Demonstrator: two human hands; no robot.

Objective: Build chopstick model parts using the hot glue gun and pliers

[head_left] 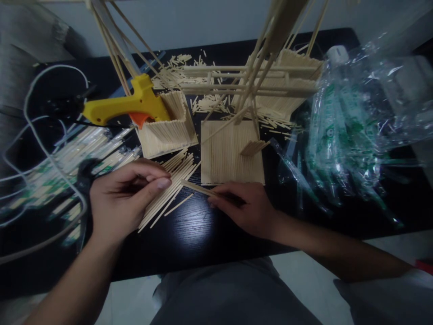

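Note:
My right hand (245, 205) pinches a thin wooden stick (194, 187), its free end pointing left; whether it is one stick or a few together I cannot tell. Opposite it, my left hand (126, 196) has thumb and forefinger pressed together, and anything between them is too small to make out. Under and beside the left hand lies a loose bundle of wooden sticks (169, 194). A square panel of sticks laid side by side (230, 158) rests just beyond my right hand, with a small upright piece of sticks (253, 147) on its right part.
A yellow glue gun (118, 106) rests in an open box of sticks (169, 140). A tall stick frame (250, 81) rises in front. Short cut pieces (209, 104) lie scattered behind. Plastic wrappers (341, 131) fill the right; packaged sticks (84, 167) and a white cable (50, 149) the left.

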